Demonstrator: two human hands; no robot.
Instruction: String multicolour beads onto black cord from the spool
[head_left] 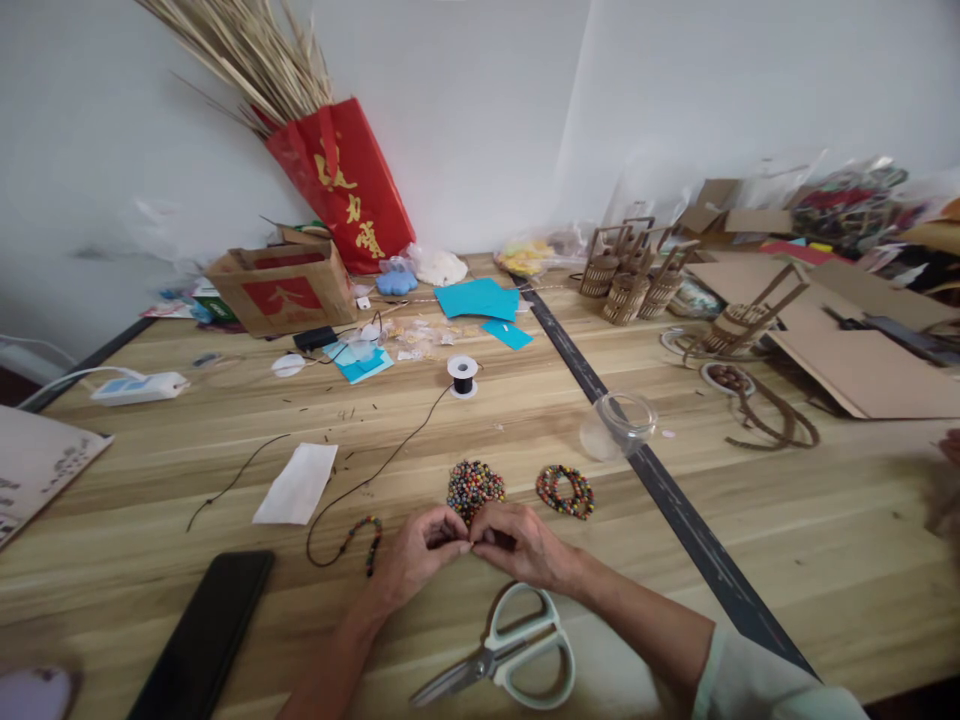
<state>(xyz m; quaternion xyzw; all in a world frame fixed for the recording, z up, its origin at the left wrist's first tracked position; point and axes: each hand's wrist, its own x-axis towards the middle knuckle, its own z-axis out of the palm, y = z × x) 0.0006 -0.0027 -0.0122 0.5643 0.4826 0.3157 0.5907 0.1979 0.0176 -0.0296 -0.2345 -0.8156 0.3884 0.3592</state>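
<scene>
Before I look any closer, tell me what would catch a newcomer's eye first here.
Most likely the red bag with gold characters, tilted at the back left, pale dry stalks fanning from its top. In the foreground, the left hand and right hand come together just in front of a multicoloured bead pile. Nearer still lie pale-handled scissors.

small round multicoloured beads [475,484] look smooth and kinda shiny, pale wood-grain tabletop [817,530] has a soft sheen, white-handled scissors [487,662] pair smooth plastic grips [568,665] with shiny metal blades [450,683]. flat white paper sheet [297,484]'s totally matt.
</scene>
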